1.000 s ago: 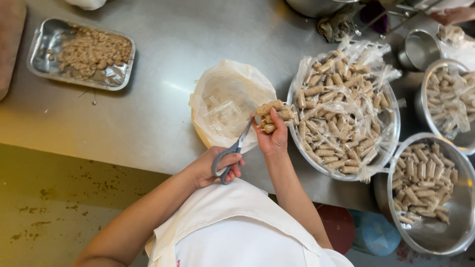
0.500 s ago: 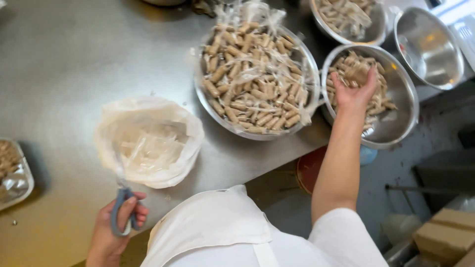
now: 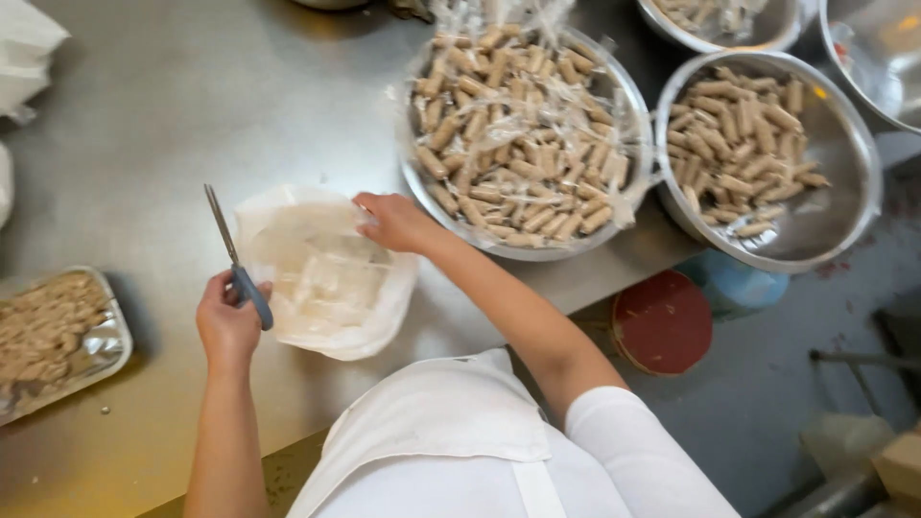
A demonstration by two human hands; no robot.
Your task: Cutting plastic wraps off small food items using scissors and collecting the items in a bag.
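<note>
My left hand point(image 3: 228, 324) grips grey-handled scissors point(image 3: 237, 260), blades pointing up and away over the steel table point(image 3: 192, 105). My right hand point(image 3: 396, 221) rests on the upper right edge of a bowl lined with clear plastic wrap point(image 3: 321, 273), fingers curled at the wrap; whether it holds anything is hidden. Just right of that hand stands a big metal bowl point(image 3: 530, 134) heaped with small tan sausage-like rolls still in clear plastic. Further right a second metal bowl point(image 3: 767, 158) holds unwrapped rolls.
A foil tray point(image 3: 58, 336) of pale pieces sits at the table's left edge. More metal bowls point(image 3: 868, 58) stand at the top right. Below the table edge are a red lid point(image 3: 662, 321) and a blue container point(image 3: 734, 283) on the floor.
My right hand left the bowl of unwrapped rolls and came back to the plastic-lined bowl. The left hand with the scissors rose beside that bowl. The view shifted.
</note>
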